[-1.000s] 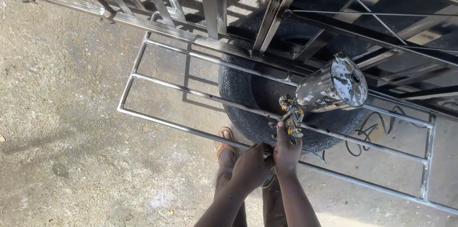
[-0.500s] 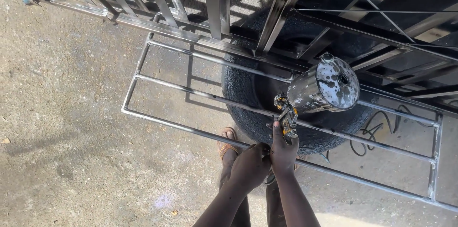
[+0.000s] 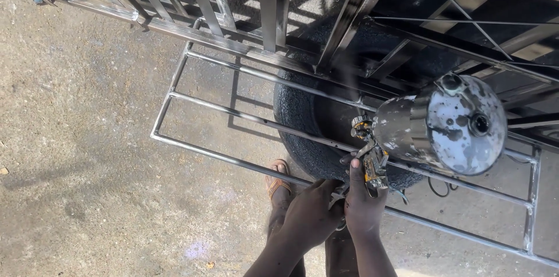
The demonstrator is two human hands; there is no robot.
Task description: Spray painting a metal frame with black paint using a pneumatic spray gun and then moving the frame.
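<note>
Right hand [image 3: 364, 210] grips the spray gun [image 3: 372, 163] at lower centre, left hand [image 3: 308, 216] cupped on its base; looks mid-spraying, so next pass needs steady aim along the metal frame [image 3: 233, 114].

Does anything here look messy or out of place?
The spray gun in both hands has a metal cup blotched with dark paint spatter. An old black tyre lies under the metal frame, propping it up.
</note>
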